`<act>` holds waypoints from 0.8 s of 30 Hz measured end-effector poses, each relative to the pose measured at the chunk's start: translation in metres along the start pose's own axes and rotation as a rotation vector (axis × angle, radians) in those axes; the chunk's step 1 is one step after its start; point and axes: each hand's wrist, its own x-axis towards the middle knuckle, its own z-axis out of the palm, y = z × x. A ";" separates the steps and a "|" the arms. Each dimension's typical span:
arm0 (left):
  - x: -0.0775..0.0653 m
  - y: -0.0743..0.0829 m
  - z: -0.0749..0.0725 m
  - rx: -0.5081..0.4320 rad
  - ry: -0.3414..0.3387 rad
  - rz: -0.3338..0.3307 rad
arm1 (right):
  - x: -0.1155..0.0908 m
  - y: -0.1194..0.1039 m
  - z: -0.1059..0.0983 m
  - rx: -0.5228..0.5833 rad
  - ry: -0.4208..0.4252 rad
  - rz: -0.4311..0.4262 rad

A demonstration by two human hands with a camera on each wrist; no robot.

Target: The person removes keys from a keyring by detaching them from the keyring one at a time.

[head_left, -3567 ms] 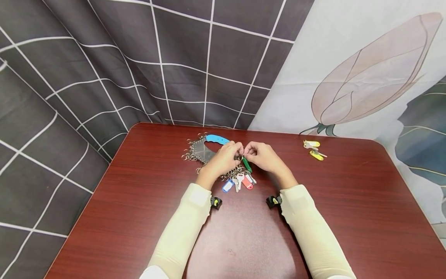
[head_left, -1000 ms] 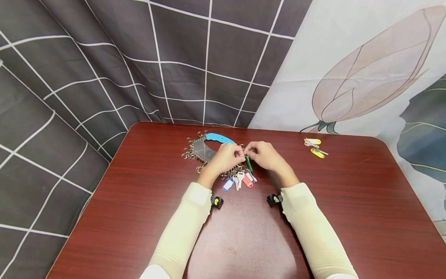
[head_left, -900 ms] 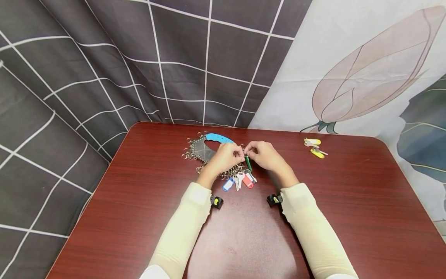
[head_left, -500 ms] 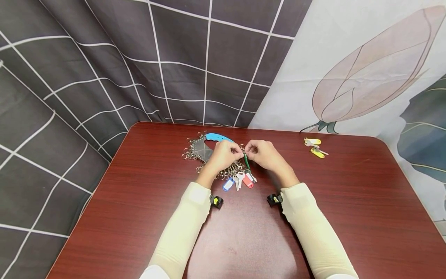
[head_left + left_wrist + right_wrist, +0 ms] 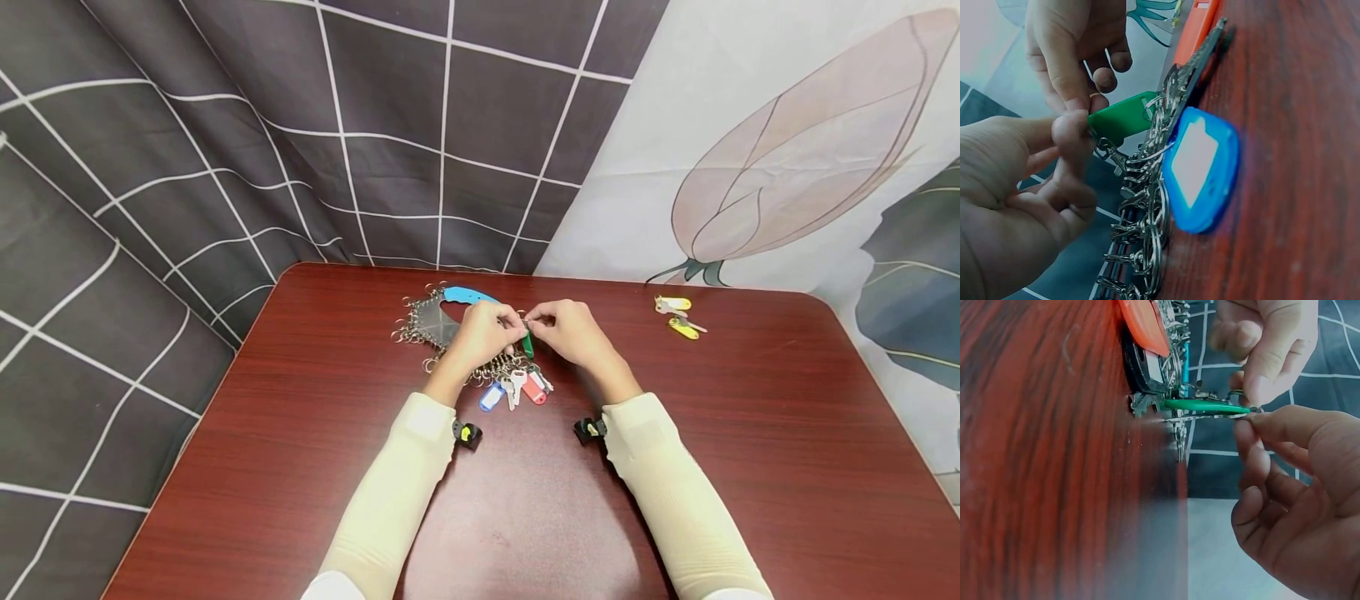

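My left hand (image 5: 480, 335) and right hand (image 5: 568, 333) meet fingertip to fingertip at one end of a green key tag (image 5: 1121, 119). In the left wrist view, the left thumb and forefinger pinch that end, and the right fingertips sit right behind. A flat silver key (image 5: 1200, 417) lies along the tag's underside in the right wrist view, its end at the right hand's pinching fingertips. The small ring there is mostly hidden by fingers. Beneath the hands lies a grey key-holder plate (image 5: 432, 321) with a blue handle (image 5: 468, 295) and many metal clasps (image 5: 1141, 234) along its edge.
At the plate's near edge lie a blue key tag (image 5: 492, 397), a red key tag (image 5: 533, 389) and silver keys (image 5: 515, 385). Two yellow key tags (image 5: 682, 328) with keys rest at the table's (image 5: 787, 433) far right. A checked curtain (image 5: 390, 100) hangs behind.
Both hands stay over the plate and shift only slightly. The green key tag has turned a little between the fingertips, with its free end drawn in closer to the hands.
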 end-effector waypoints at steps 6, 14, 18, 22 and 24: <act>0.000 -0.002 -0.004 0.017 -0.029 -0.053 | 0.001 0.000 0.002 0.005 0.023 -0.041; 0.003 -0.005 -0.006 -0.162 -0.044 -0.162 | 0.001 -0.002 0.002 0.035 0.010 -0.058; 0.004 -0.007 -0.006 -0.271 -0.072 -0.217 | 0.001 -0.002 0.002 0.052 -0.004 -0.065; 0.005 -0.009 -0.006 -0.372 -0.090 -0.280 | 0.000 -0.001 0.001 0.051 -0.016 -0.089; 0.005 -0.009 -0.006 -0.413 -0.099 -0.303 | 0.000 -0.001 0.001 0.043 -0.016 -0.110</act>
